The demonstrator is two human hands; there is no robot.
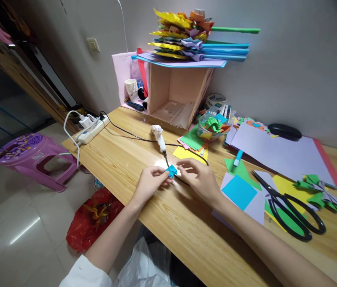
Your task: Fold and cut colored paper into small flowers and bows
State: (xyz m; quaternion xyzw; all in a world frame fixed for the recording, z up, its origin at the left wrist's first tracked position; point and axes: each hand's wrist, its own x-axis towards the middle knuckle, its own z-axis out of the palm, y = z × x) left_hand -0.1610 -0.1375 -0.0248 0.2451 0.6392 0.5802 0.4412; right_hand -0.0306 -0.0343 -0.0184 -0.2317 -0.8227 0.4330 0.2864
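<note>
A small piece of folded blue paper [171, 171] is pinched between the thumb and fingers of my left hand [152, 181], just above the wooden table. My right hand [200, 177] hovers close by on the paper's right side, its fingers curved and apart. Whether a fingertip there touches the paper's edge I cannot tell. Beyond both hands a white hot glue gun [158, 138] lies on the table, its dark cord running down toward the paper.
Black-handled scissors [282, 207], a blue paper square [240, 191] and a glue stick [238, 158] lie to the right. Behind stand a bowl of paper pieces [211, 133] and an open box [183, 89] topped with paper flowers. A power strip [93, 129] sits at the left edge.
</note>
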